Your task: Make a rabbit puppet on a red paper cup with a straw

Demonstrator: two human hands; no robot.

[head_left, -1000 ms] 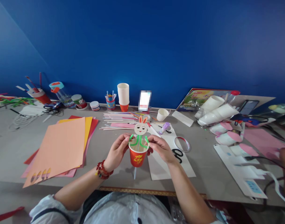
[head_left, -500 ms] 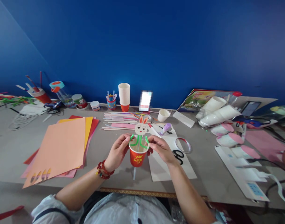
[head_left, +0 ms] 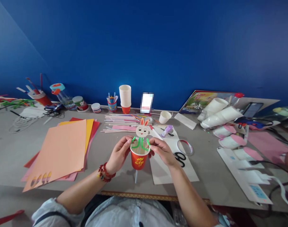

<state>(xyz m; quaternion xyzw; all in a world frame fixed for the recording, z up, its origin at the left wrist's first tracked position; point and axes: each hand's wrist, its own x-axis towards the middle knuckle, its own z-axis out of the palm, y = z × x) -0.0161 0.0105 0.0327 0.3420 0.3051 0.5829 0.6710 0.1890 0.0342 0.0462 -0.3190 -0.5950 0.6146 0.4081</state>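
Observation:
A red paper cup (head_left: 139,161) with yellow characters is held upright above the table. Out of its mouth rises a paper rabbit head (head_left: 142,131) with orange-and-white ears. Green strips (head_left: 141,142), perhaps pipe cleaners, run below the head inside the cup, their ends bent up over the rim on both sides. My left hand (head_left: 120,152) is closed on the left side of the rim, thumb by one green end. At the right side, my right hand (head_left: 162,150) pinches the rim beside the other green end. A pale straw (head_left: 136,176) sticks out beneath the cup.
Coloured paper sheets (head_left: 63,145) lie left. To the right are a white sheet (head_left: 174,175), black-handled scissors (head_left: 180,159), a tape roll (head_left: 185,147) and a power strip (head_left: 243,175). Behind stand stacked cups (head_left: 125,96), sticks (head_left: 120,119) and a lit phone (head_left: 147,102).
Almost nothing differs. Both hands keep the same grip on the cup, and the rabbit head stays above the rim; the view has shifted very slightly.

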